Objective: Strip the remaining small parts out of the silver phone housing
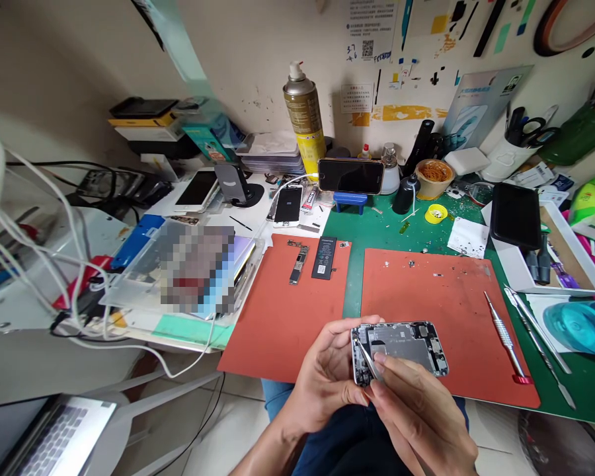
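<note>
My left hand (327, 373) grips an opened phone housing (401, 347) by its left end, inner side up, just above the near edge of two red work mats (446, 311). My right hand (419, 416) pinches a pair of metal tweezers (367, 360) whose tips reach into the housing's left end. On the left mat lie a black phone battery (324, 258) and a narrow logic board (298, 259).
Metal pry tools (503, 337) lie on the right mat and green mat. A phone on a blue stand (350, 176), a spray can (305, 119), bottles and a pen cup stand at the back. White cables and a plastic tray are at left, a laptop (54, 436) lower left.
</note>
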